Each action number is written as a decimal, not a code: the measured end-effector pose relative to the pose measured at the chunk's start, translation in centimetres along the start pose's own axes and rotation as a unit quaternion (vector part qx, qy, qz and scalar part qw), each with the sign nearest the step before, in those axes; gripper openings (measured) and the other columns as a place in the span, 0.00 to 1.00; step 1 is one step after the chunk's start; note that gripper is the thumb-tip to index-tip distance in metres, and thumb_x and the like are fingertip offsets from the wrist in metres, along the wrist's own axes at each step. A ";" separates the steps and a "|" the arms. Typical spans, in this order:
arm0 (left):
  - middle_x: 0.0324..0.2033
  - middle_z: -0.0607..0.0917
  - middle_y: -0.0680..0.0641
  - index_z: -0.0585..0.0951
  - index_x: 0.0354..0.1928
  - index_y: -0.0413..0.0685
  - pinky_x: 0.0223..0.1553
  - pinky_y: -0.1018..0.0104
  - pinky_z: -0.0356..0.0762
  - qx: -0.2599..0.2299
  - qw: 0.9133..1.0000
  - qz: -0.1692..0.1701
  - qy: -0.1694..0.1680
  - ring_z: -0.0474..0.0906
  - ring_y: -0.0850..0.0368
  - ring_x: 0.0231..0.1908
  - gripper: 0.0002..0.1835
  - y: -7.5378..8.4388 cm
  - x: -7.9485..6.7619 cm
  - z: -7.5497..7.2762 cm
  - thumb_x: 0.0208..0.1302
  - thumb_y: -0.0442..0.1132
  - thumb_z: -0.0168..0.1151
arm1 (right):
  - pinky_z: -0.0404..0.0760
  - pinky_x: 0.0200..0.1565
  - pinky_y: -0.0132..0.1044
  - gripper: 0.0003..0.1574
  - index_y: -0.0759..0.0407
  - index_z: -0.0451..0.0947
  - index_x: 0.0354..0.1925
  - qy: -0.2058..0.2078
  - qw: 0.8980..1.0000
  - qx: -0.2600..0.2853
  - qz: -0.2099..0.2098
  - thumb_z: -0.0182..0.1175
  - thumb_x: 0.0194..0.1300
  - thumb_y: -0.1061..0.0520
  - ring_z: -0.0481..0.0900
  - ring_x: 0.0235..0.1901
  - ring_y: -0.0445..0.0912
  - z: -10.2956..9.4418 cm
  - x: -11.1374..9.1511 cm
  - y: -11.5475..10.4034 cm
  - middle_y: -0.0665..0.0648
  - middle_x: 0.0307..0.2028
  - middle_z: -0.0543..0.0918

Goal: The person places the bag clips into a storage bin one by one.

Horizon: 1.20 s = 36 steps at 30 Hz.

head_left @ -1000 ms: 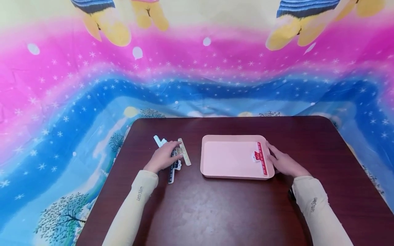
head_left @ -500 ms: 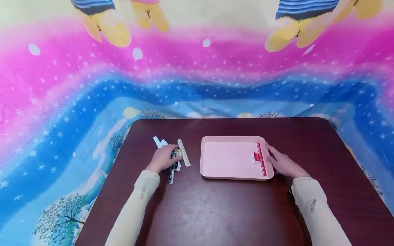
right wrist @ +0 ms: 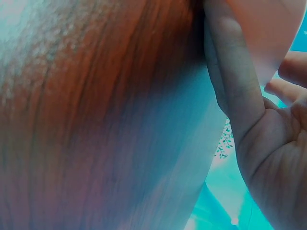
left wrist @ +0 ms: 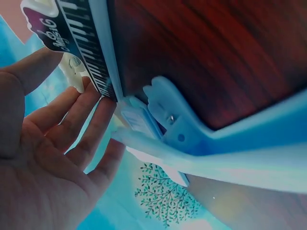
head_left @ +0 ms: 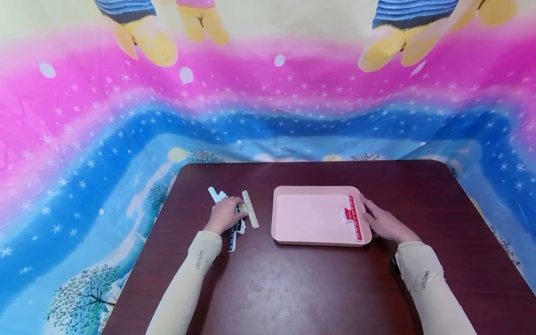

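In the head view, my left hand (head_left: 226,214) reaches over a cluster of clips at the left. Its thumb and index finger pinch the middle of a cream ruler-shaped clip (head_left: 251,211). Beneath that hand lie a black clip with a piano-key print (head_left: 232,238) and a light-blue clip (head_left: 214,193), both partly covered. In the left wrist view, the black clip (left wrist: 84,40) and the light-blue clip (left wrist: 177,120) loom close to the fingers. My right hand (head_left: 387,223) rests with extended fingers against the right rim of a pink tray (head_left: 310,241). Inside the tray lies a red clip (head_left: 354,218).
Everything stands on a dark brown wooden table (head_left: 289,288). Behind it hangs a patterned cloth (head_left: 268,111) in pink and blue, close to the table's far edge. Bare tabletop lies between the clips and the tray.
The left hand has shifted slightly to the right, its thumb and index finger closing around the cream clip. The tray, the clips and the right hand stay nearly where they were.
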State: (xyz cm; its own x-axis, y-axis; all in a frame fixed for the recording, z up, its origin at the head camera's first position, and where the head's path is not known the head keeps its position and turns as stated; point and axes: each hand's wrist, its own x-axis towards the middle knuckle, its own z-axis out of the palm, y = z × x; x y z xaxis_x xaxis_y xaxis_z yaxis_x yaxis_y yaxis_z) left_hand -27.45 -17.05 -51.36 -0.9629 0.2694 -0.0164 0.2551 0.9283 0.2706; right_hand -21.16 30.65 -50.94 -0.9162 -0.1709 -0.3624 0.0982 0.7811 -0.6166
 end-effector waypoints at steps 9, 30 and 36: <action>0.50 0.82 0.42 0.80 0.61 0.43 0.53 0.52 0.83 -0.115 0.993 0.006 0.011 0.83 0.48 0.47 0.22 0.2 -0.1 0.1 0.68 0.42 0.71 | 0.64 0.69 0.71 0.47 0.51 0.28 0.83 0.002 1.000 -0.009 -0.001 0.45 0.84 0.45 0.65 0.70 0.73 0.1 0.2 0.1 0.77 0.78 0.49; 0.55 0.87 0.45 0.85 0.61 0.51 0.52 0.53 0.86 -0.369 0.929 0.024 0.001 0.88 0.49 0.51 0.27 1.9 -0.8 -2.9 0.59 0.44 0.79 | 0.63 0.69 0.73 0.48 0.50 0.28 0.83 0.003 1.000 -0.007 0.003 0.44 0.84 0.43 0.66 0.68 0.73 -0.1 -0.4 0.0 0.78 0.77 0.50; 0.52 0.88 0.48 0.86 0.57 0.53 0.48 0.58 0.87 -0.363 0.931 0.037 -0.016 0.88 0.52 0.48 0.24 3.7 -0.5 -3.6 0.58 0.43 0.80 | 0.62 0.70 0.72 0.48 0.50 0.28 0.83 0.004 1.000 -0.009 -0.003 0.44 0.84 0.44 0.65 0.69 0.73 -0.1 -0.2 0.0 0.78 0.78 0.49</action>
State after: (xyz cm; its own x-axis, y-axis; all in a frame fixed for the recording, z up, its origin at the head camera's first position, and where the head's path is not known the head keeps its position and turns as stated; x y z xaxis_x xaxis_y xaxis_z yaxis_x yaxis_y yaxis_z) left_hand -26.35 -14.64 -46.91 -0.9391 0.3437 0.0016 0.1815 0.4918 0.8516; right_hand -21.04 30.75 -50.83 -0.9197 -0.1705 -0.3538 0.0862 0.7913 -0.6054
